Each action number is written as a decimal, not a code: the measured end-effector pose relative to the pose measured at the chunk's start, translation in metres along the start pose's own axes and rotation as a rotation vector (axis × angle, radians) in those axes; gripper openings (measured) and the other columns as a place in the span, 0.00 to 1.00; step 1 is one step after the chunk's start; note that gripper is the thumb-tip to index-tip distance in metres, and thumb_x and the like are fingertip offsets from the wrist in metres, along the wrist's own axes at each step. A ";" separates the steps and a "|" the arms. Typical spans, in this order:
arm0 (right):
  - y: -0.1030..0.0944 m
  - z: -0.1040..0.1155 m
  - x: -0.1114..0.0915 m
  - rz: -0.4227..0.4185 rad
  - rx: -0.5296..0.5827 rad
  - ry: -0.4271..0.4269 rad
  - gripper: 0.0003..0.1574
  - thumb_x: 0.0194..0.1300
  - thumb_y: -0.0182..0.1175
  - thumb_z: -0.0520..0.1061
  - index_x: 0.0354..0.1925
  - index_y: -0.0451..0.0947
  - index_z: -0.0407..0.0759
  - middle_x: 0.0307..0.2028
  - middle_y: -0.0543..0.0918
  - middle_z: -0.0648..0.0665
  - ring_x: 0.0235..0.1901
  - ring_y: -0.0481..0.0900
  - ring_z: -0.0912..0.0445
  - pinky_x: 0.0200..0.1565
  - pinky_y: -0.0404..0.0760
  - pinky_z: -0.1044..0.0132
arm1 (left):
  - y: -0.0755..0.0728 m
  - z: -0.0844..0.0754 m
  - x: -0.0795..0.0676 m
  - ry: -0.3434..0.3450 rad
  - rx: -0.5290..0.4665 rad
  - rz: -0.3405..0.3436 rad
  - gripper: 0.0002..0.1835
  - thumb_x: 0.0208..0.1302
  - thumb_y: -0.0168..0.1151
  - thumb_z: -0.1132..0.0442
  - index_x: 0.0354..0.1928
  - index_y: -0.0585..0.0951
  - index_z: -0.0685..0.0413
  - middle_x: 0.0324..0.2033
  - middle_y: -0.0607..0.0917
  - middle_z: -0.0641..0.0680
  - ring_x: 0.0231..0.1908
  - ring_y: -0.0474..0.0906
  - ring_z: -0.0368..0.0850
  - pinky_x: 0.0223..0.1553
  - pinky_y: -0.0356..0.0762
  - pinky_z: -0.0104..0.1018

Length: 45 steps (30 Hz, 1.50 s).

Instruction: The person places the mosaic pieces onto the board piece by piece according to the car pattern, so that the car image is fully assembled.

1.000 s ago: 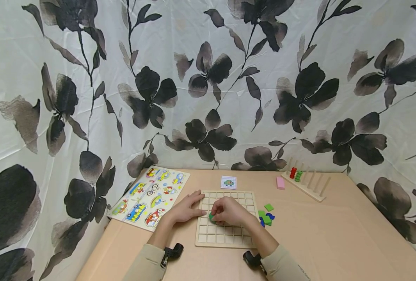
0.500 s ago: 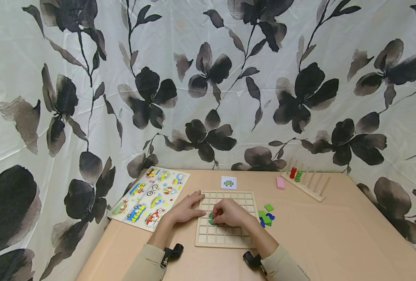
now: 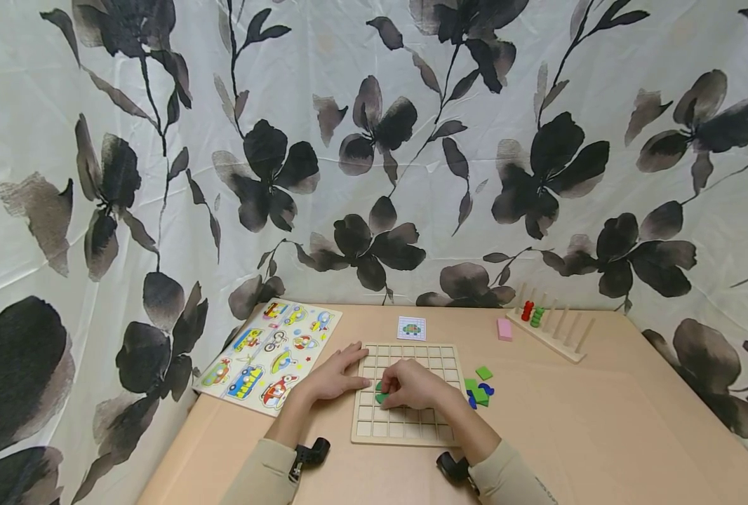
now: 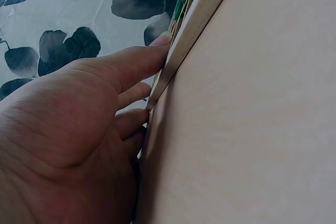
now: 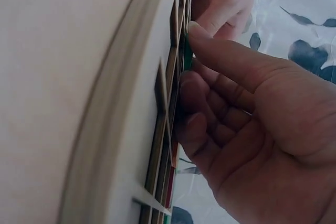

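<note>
A wooden grid board (image 3: 405,431) lies on the table in the head view, divided into small square cells. My left hand (image 3: 331,376) rests at its left edge with fingers extended; in the left wrist view the thumb (image 4: 142,61) touches the edge. Over the board's left part, my right hand (image 3: 415,384) has curled fingers and pinches a small green piece (image 3: 381,398). In the right wrist view the thumb lies at this green piece (image 5: 188,56), low against the cells. A second bit of green (image 3: 378,386) shows just beyond the fingertips. The palm hides the board's middle.
Loose green and blue pieces (image 3: 480,394) lie right of the board. Behind it is a small pattern card (image 3: 411,328). A vehicle picture board (image 3: 273,356) lies left. A pink block (image 3: 504,329) and a pegged wooden stand (image 3: 553,340) with red and green beads are back right.
My right hand has shifted slightly toward me over the board, and its wrist has turned a little. More green shows beside its fingertips. The left hand has stayed in place.
</note>
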State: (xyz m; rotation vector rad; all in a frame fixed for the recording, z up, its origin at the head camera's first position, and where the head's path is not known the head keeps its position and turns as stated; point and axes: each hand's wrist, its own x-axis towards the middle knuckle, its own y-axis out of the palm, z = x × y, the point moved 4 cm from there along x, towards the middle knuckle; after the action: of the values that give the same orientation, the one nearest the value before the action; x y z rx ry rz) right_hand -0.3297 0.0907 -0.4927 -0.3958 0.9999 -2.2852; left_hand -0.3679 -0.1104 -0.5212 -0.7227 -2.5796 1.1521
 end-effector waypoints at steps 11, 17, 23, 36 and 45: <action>0.001 0.004 0.000 -0.030 -0.069 0.048 0.14 0.58 0.79 0.45 0.28 0.80 0.50 0.22 0.79 0.56 0.23 0.71 0.65 0.26 0.73 0.73 | -0.001 0.000 -0.001 0.004 0.008 0.002 0.41 0.69 0.68 0.45 0.78 0.67 0.53 0.81 0.56 0.62 0.82 0.46 0.62 0.83 0.40 0.60; 0.002 0.006 0.001 -0.044 -0.099 0.045 0.15 0.57 0.79 0.46 0.28 0.80 0.50 0.22 0.78 0.57 0.22 0.71 0.66 0.25 0.72 0.74 | -0.001 0.000 -0.002 0.005 0.008 -0.003 0.41 0.69 0.68 0.45 0.78 0.67 0.53 0.81 0.56 0.63 0.82 0.46 0.63 0.83 0.40 0.60; -0.002 0.005 0.000 -0.050 -0.067 0.025 0.13 0.59 0.79 0.48 0.30 0.82 0.49 0.22 0.78 0.57 0.23 0.72 0.66 0.26 0.73 0.73 | -0.002 0.000 -0.001 -0.001 0.012 -0.008 0.41 0.69 0.68 0.44 0.78 0.67 0.52 0.81 0.57 0.62 0.82 0.46 0.62 0.83 0.40 0.60; -0.042 -0.023 -0.024 -0.126 0.063 0.010 0.14 0.65 0.73 0.46 0.46 0.85 0.40 0.26 0.78 0.53 0.26 0.73 0.60 0.28 0.73 0.70 | 0.000 0.000 0.000 -0.002 -0.001 0.003 0.41 0.69 0.68 0.45 0.78 0.67 0.55 0.82 0.56 0.62 0.82 0.46 0.62 0.83 0.40 0.59; -0.085 -0.061 -0.053 -0.265 0.066 0.132 0.15 0.66 0.72 0.47 0.48 0.86 0.41 0.31 0.79 0.50 0.34 0.74 0.53 0.32 0.73 0.68 | 0.001 0.000 -0.001 0.007 -0.010 -0.001 0.41 0.69 0.68 0.47 0.78 0.67 0.56 0.81 0.56 0.64 0.82 0.47 0.63 0.83 0.40 0.59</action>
State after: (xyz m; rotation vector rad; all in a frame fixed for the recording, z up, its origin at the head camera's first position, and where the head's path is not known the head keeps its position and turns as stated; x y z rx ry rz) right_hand -0.3530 0.2037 -0.4725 -0.3722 0.9818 -2.6045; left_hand -0.3670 -0.1100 -0.5215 -0.7265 -2.5808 1.1353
